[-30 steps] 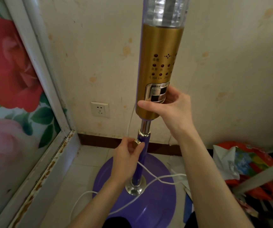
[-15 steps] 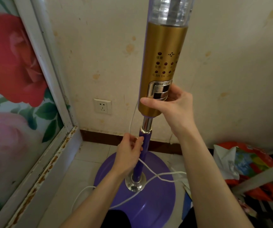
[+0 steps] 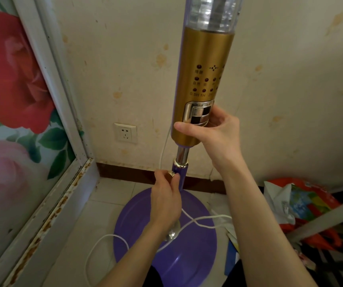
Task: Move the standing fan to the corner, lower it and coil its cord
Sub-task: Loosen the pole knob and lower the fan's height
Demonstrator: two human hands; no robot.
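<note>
The standing fan's gold control column (image 3: 201,65) rises upright in the room corner, with a clear section above it. My right hand (image 3: 216,133) grips the column's lower end, just below the chrome button panel. Under it a short chrome tube (image 3: 182,155) enters the purple pole (image 3: 180,172). My left hand (image 3: 166,195) pinches the gold height knob (image 3: 170,174) on the pole's collar. The round purple base (image 3: 195,245) rests on the floor tiles. The white cord (image 3: 108,239) lies loose across the base and floor. The fan head is out of view.
A white wall socket (image 3: 125,132) sits low on the stained wall, left of the pole. A white-framed panel with a rose picture (image 3: 13,83) forms the left side of the corner. Colourful bags (image 3: 303,206) and a grey bar (image 3: 332,214) crowd the floor at right.
The gold column has dropped slightly, leaving less chrome tube showing. My left hand stays at the collar, and its gold knob shows again between the fingers.
</note>
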